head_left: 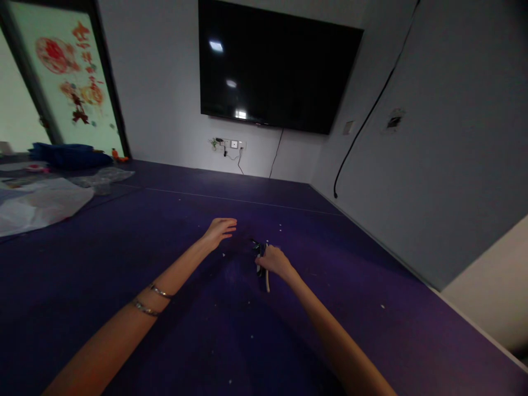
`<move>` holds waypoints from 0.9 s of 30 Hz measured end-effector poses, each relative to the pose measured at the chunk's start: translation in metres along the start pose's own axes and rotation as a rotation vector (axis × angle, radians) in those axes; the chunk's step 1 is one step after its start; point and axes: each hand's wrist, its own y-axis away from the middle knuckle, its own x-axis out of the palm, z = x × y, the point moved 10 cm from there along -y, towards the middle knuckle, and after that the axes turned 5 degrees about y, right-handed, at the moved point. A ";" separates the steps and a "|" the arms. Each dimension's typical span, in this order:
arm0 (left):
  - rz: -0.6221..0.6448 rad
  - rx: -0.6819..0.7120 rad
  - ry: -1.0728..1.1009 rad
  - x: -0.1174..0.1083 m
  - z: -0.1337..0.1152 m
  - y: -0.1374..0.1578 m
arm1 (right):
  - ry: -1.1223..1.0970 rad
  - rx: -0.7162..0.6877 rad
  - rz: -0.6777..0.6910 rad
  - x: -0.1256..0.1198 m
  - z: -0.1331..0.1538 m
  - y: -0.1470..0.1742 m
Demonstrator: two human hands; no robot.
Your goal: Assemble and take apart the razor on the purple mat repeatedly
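My right hand (276,261) is wrapped round a pliers-like hand tool (258,249) over the dark purple surface. The tool has a dark head pointing away from me and a pale handle that sticks out below my fist; its exact kind is hard to make out. To the left, my left hand (219,231) hovers with its fingers stretched out and nothing in them. Two bracelets circle the left forearm. Small white bits (280,227) lie scattered on the purple surface (185,341) around both hands.
Crumpled clear and white plastic (53,203) lies at the left, with a dark blue cloth bundle (72,155) behind it. A black cable (367,118) hangs along the right wall, its end near the surface. A large television (276,66) hangs above sockets (234,144) on the far wall.
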 end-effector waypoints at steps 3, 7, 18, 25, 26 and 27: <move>0.014 -0.009 -0.011 -0.001 0.005 -0.004 | 0.033 -0.016 0.007 0.005 0.003 -0.002; 0.038 -0.020 -0.034 -0.002 0.011 -0.008 | 0.054 -0.030 -0.003 0.005 0.006 -0.003; 0.125 -0.012 -0.224 0.011 0.016 0.000 | 0.152 0.106 -0.304 -0.049 -0.076 -0.004; 0.117 0.167 -0.412 0.013 0.022 -0.013 | 0.181 0.045 -0.357 -0.024 -0.108 -0.008; 0.118 0.194 -0.424 0.014 0.024 -0.017 | 0.179 0.035 -0.366 -0.022 -0.108 -0.007; 0.121 0.231 -0.444 0.016 0.024 -0.020 | 0.178 0.030 -0.371 -0.021 -0.108 -0.006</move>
